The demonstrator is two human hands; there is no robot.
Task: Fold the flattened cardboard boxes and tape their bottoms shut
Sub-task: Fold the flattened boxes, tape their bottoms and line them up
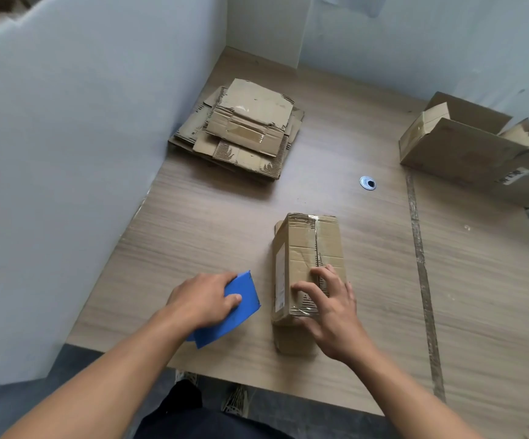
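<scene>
At the near table (380, 315) edge, head view: your left hand (204, 301) curls round a flat blue plastic tool (241, 308), thumb on top, close to the pale partition (67, 153). Your right hand (331, 315) lies spread, fingers pressing the glossy taped seam of the folded box (301, 248), just right of the tool. Bare woodgrain lies right of it. Flattened boxes (241, 131), torn and corrugated, stack far left; an open carton (456, 147) sits far right.

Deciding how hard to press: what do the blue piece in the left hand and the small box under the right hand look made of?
Blue piece: likely stiff plastic sheet, matte, uniform colour, clean straight edges. Small box: brown corrugated cardboard, dull, creased, fluting showing where the surface is torn. Glossy clear tape runs along its seam.
</scene>
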